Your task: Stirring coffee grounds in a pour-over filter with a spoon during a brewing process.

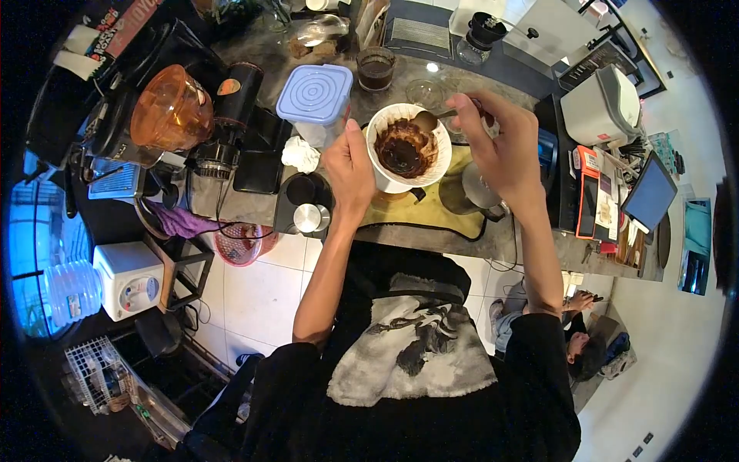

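A white coffee dripper (398, 183) stands before me, lined with a pleated paper filter (443, 147). Wet dark coffee grounds (404, 153) coat the filter's inside. My left hand (351, 173) grips the dripper's left side, thumb up near the rim; its other fingers are mostly hidden. From the upper right, my right hand (508, 144) pinches the handle of a metal spoon (426, 120). The spoon's bowl rests over the far inner edge of the filter. Below that hand a metal kettle (462, 187) stands on a yellow mat (392, 213), partly hidden by the hand.
A blue-lidded container (316, 95) and crumpled white paper (299, 155) lie left of the dripper. Behind are a glass of dark liquid (376, 69) and a clear glass dish (426, 92). A grinder with an orange hopper (171, 110) stands left. A seated person (577, 346) is at right.
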The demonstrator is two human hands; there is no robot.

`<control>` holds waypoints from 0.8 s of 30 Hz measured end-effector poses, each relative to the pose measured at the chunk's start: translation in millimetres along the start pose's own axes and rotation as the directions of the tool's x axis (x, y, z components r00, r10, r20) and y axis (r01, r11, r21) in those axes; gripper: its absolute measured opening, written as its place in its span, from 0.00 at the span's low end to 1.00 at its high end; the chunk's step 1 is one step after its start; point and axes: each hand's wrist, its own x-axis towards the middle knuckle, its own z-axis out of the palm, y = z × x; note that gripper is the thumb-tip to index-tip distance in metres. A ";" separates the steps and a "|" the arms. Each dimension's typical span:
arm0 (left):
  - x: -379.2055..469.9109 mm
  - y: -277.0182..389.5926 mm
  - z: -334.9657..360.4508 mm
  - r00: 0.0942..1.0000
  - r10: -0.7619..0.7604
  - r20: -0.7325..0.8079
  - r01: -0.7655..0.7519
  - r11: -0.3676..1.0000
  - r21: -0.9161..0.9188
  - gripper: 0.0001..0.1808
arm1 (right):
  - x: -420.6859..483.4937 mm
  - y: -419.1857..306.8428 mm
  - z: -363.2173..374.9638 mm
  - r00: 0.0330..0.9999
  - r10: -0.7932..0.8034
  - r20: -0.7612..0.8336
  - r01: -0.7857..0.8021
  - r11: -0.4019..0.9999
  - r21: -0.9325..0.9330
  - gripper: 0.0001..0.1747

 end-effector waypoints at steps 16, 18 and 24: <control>-0.9 15.6 3.0 0.999 0.049 0.015 -0.050 0.997 0.060 0.27 | -4.6 3.2 1.9 0.992 -0.089 0.095 0.104 0.981 -0.163 0.09; -1.5 12.2 4.8 0.999 0.040 0.029 -0.041 0.998 0.047 0.27 | -8.3 9.0 11.0 0.989 -0.112 0.094 0.119 0.990 -0.074 0.10; -0.2 9.1 5.5 0.998 0.055 0.031 -0.056 0.997 0.044 0.28 | -5.6 0.8 0.2 0.994 -0.057 0.090 0.064 0.995 -0.074 0.10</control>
